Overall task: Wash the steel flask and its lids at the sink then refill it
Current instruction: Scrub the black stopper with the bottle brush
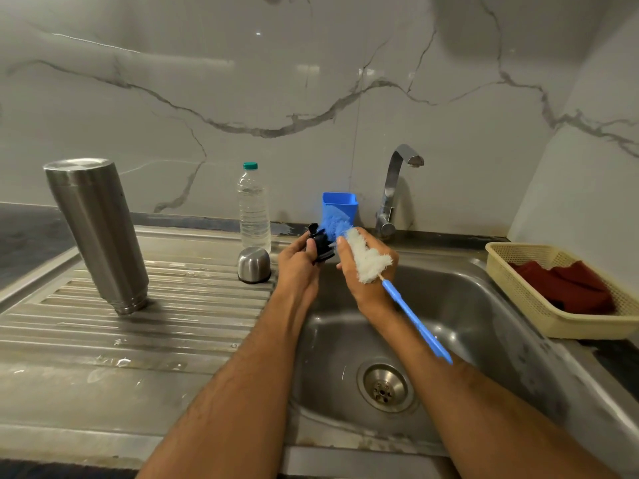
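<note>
The steel flask stands upside down on the ribbed drainboard at the left. Its steel cup lid rests mouth down near the sink's left rim. My left hand grips the black inner stopper lid above the sink. My right hand is closed around the bristle head of a blue and white bottle brush, whose blue tip presses against the stopper. The brush's blue handle points down to the right over my forearm.
A clear water bottle with a teal cap stands behind the cup lid. A blue plastic holder and the tap, not running, are at the back. A cream basket with a dark red cloth sits right of the sink.
</note>
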